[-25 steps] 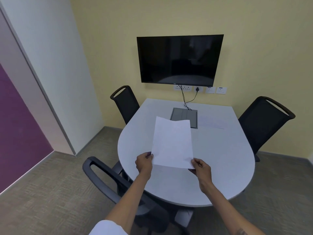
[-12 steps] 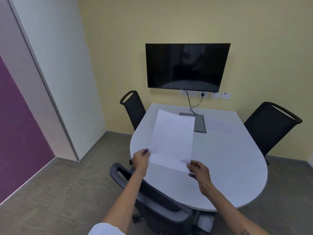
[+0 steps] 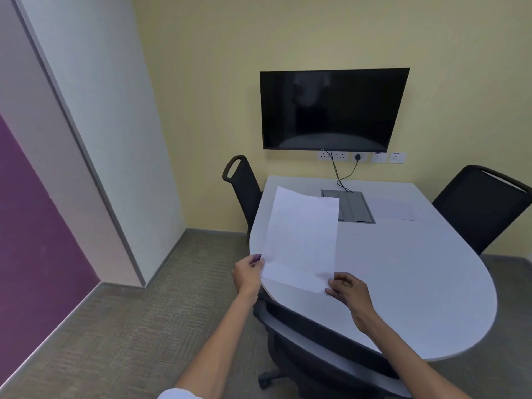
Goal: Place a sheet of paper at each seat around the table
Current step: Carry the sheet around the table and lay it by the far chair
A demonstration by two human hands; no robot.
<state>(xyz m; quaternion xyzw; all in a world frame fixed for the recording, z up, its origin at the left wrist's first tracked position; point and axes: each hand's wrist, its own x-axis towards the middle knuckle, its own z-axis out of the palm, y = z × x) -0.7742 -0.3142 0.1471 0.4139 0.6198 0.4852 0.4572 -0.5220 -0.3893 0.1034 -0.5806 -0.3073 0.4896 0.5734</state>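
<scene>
Head view shows the sheet (image 3: 302,240) held over the table's (image 3: 403,277) left edge. The left hand (image 3: 247,276) pinches its near left corner and the right hand (image 3: 347,287) pinches its near right corner, both closed on the paper. The far end rises clear of the tabletop and bows slightly, with a soft crease of shade down the middle.

It looks very light and limp. Held by one edge alone it would likely droop or flutter, so a two-corner hold like this one suits it. It should slide easily on the smooth top, and hard pinching would probably dent the corners. I judge the best way to set it down is to lower the far end first and then let the near corners go flat.

A second sheet (image 3: 394,208) lies flat near the table's far right corner, before the right chair (image 3: 478,205). The left chair (image 3: 244,185) at the far left edge and the near chair (image 3: 311,335) at the near edge have no paper before them that I can see.

No true container is here. A grey hatch (image 3: 355,205) is set flush near the far edge, lids shut, so its contents are hidden. A cable (image 3: 341,177) runs into it.
</scene>
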